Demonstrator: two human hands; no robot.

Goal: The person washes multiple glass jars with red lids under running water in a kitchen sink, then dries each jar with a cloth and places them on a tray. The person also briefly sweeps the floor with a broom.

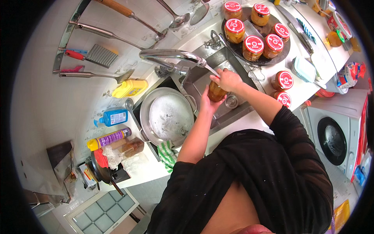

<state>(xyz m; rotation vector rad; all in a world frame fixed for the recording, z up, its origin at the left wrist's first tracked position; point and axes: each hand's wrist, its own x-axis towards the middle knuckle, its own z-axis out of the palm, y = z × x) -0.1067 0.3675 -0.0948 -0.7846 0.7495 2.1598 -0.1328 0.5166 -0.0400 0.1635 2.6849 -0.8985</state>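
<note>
Over the stainless steel sink (pixel 201 83), a glass jar of amber-coloured contents (pixel 216 93) is tilted under the curved tap (pixel 175 54). My left hand (pixel 209 103) holds the jar around its lower part. My right hand (pixel 229 80) grips its upper end, and its fingers hide the lid. A stream of water (pixel 211 70) falls from the tap onto the fingers of my right hand. Below the jar, the metal drain strainer (pixel 231 101) shows in the sink floor.
Several red-lidded jars stand on a round dark tray (pixel 238 55) beyond the sink. Two more jars (pixel 285 80) stand on the counter at right, near a lidded container (pixel 304 69) and a large knife (pixel 295 30). A wide metal pot (pixel 168 117) sits left of the sink, by a striped cloth (pixel 167 155).
</note>
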